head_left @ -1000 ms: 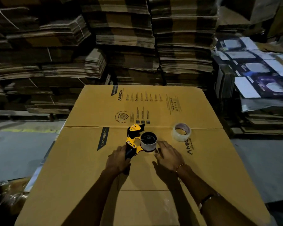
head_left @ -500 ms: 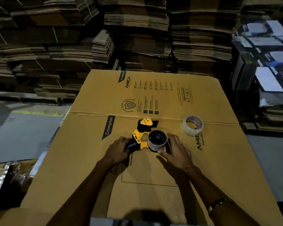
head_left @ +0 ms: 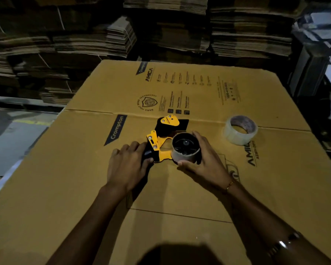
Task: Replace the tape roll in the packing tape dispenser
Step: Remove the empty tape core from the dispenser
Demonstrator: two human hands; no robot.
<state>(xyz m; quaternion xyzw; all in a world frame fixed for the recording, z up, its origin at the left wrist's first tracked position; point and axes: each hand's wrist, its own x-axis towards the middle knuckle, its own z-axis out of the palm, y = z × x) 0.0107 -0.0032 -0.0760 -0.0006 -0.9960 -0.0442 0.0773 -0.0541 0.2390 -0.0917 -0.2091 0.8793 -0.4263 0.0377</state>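
Note:
A yellow and black packing tape dispenser (head_left: 161, 142) lies flat on a big flattened cardboard box (head_left: 84, 169). My left hand (head_left: 127, 165) is closed over its black handle. An empty cardboard core (head_left: 185, 150) sits on the dispenser's black wheel, and my right hand (head_left: 204, 161) wraps around that core from the right side. A full roll of clear tape (head_left: 240, 130) stands on the cardboard to the right, apart from both hands.
Tall stacks of flattened cartons (head_left: 161, 31) rise behind the cardboard. Printed boxes (head_left: 325, 54) are piled at the right. Grey floor (head_left: 13, 134) shows on the left, beyond the cardboard's edge.
My right hand has closed from beside the core to around it. My head has come nearer, so everything looks bigger. The left hand stays on the handle.

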